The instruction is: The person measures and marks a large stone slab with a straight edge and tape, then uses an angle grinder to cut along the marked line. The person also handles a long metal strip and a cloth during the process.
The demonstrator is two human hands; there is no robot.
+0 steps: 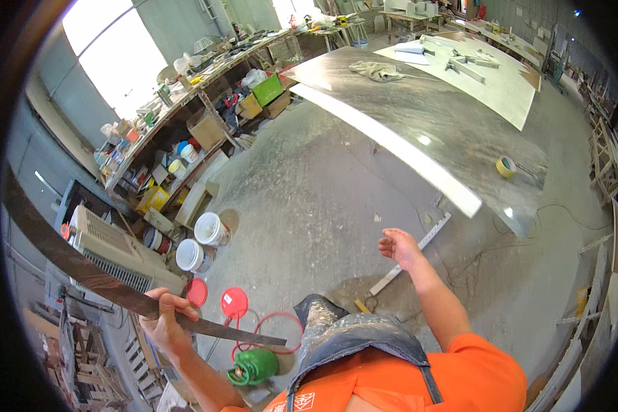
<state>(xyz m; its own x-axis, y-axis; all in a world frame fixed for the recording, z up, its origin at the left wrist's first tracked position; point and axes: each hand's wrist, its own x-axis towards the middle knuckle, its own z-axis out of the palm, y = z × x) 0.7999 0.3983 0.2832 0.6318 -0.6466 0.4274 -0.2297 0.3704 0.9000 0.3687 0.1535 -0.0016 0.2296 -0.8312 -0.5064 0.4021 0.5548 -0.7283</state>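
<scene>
My left hand (166, 317) is closed around a long, thin dark brown strip (93, 272) with a streaked surface. The strip slants from the upper left down to a narrow end in front of my body. My right hand (399, 248) is held out over the floor, empty, its fingers loosely bent. Beyond it lies a large grey-brown veined slab (453, 113), with a long white strip (391, 141) along its near side. A yellow tape roll (506, 167) and a crumpled cloth (376, 71) rest on the slab.
Two white buckets (211, 229), red lids (234, 302), a red hose (281, 316) and a green gas cylinder (255, 366) are on the floor at left. A long metal bar (412, 254) lies below my right hand. A cluttered workbench (159, 122) lines the left wall.
</scene>
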